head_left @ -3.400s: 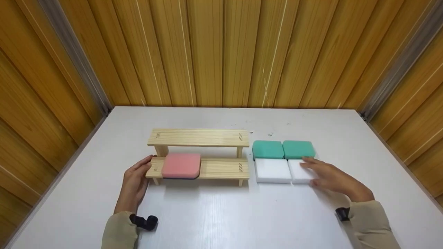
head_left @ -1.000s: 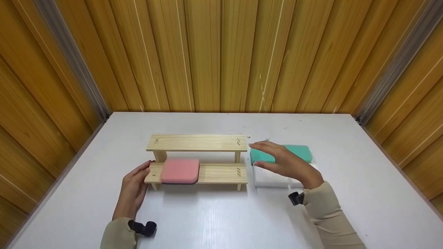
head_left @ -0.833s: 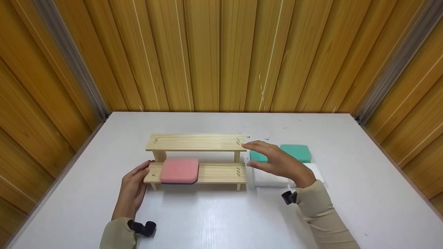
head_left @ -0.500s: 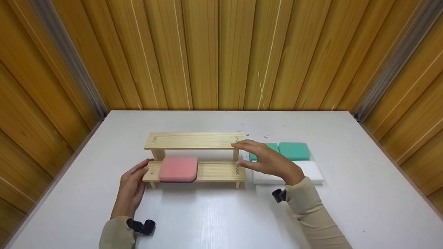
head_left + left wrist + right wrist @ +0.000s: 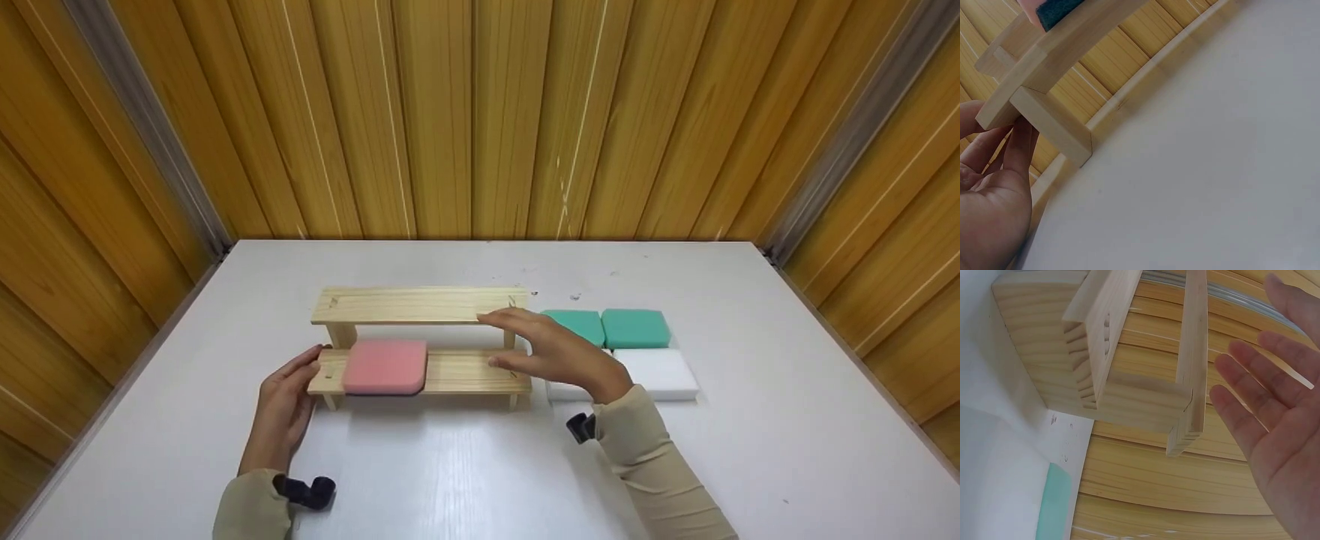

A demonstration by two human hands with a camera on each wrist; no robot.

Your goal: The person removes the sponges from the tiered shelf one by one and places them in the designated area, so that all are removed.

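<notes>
A two-tier wooden shelf stand (image 5: pixel 465 369) stands on the white table, with a pink sponge (image 5: pixel 385 366) lying on the left part of its lower step, dark scouring side down. My left hand (image 5: pixel 283 401) grips the left end of that lower step; in the left wrist view the thumb is at the board's edge and the fingers (image 5: pixel 1018 147) are under it. My right hand (image 5: pixel 559 352) hovers over the stand's right end, holding nothing. Its fingers (image 5: pixel 1241 413) are spread and relaxed in the right wrist view, apart from the wood.
Right of the stand lie two green sponges (image 5: pixel 636 328) at the back and two white sponges (image 5: pixel 656 373) before them, the left ones partly behind my right hand. Wood-patterned panels (image 5: pixel 495 120) wall the table's (image 5: pixel 450 472) back and sides.
My right hand has moved left from the white sponges, past the green ones, to above the stand's right end. My left hand keeps its grip; the pink sponge stays put.
</notes>
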